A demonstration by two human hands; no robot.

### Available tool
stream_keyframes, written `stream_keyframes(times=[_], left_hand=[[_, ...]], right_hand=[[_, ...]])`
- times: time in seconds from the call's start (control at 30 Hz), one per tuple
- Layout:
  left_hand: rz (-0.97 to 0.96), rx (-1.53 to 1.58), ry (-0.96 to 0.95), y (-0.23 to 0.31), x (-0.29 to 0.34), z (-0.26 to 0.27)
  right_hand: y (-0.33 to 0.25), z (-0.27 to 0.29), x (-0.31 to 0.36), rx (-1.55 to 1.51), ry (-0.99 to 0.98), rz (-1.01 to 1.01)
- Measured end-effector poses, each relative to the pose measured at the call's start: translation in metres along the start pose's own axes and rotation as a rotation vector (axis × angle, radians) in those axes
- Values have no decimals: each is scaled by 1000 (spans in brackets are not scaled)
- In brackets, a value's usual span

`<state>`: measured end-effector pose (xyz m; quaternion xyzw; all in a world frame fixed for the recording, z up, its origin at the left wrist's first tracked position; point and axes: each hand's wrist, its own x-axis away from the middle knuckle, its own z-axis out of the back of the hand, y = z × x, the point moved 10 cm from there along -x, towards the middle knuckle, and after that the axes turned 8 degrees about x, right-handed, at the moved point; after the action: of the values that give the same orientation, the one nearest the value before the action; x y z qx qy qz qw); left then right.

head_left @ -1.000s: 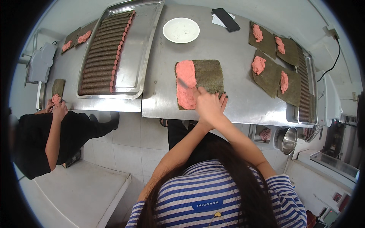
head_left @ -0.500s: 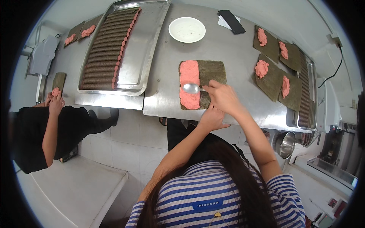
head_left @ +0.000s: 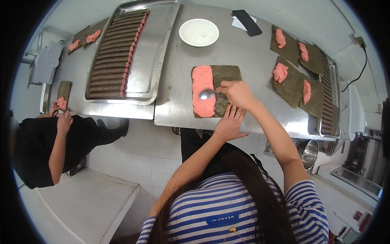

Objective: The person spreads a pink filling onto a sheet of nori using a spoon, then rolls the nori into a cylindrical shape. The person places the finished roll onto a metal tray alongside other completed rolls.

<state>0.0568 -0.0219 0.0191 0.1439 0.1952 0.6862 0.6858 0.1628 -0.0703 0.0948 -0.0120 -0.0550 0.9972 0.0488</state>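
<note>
A dark green seaweed sheet lies flat on the steel table in front of me. Pink minced paste covers its left part in a broad band. My right hand is closed round the handle of a metal spoon, whose bowl rests on the paste. Below it, my left hand lies with fingers stretched out over the sheet's lower right corner, holding nothing. The right hand hides part of the sheet's right edge.
A steel tray with rows of seaweed rolls stands at left. Beyond my sheet are a white bowl and a black phone. Several seaweed sheets with paste lie at right, beside another tray. A co-worker handles a sheet at far left.
The spoon has shifted slightly to the right on the paste. My left hand's fingers show more fully now. The co-worker's hands have moved apart around the paste.
</note>
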Motion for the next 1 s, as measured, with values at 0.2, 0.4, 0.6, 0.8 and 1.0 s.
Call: stream_keyframes(times=[0.2,0.4,0.6,0.8,1.0], left_hand=[[14,8,10,1,-3,5],[29,13,-37,-3,-1,-9],[16,28,-97,-2,-2,-16],[18,44,24,-1,-3,4],[30,53,-23,-1,-5,1]], right_hand=[[34,19,-30,43,174,-94],[-18,30,6,2,-71,65],[-14,3,31,-68,-18,88],[30,-3,-17,-48,27,-20],[62,5,-52,-5,139,-61]])
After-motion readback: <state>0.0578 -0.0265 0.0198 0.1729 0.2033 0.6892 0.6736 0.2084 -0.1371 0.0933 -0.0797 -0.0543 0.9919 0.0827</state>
